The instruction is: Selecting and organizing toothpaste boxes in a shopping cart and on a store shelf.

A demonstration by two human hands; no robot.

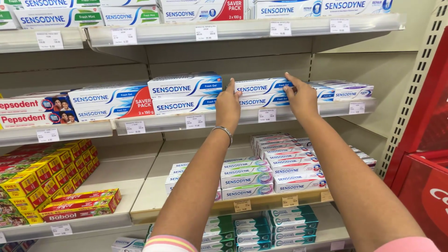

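Right now your left hand point(227, 106) and right hand point(302, 99) press, fingers spread, against either end of two stacked white-and-blue toothpaste boxes point(261, 93) on the middle shelf point(289, 113). Neither hand has closed around them. The cartons look light, stiff and crushable at the edges, so squeeze the short ends gently.

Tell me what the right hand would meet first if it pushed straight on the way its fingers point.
The right hand already touches the stacked white-and-blue toothpaste boxes; pushing on, it would press into them, with the shelf's back panel probably behind, though depth is unclear.
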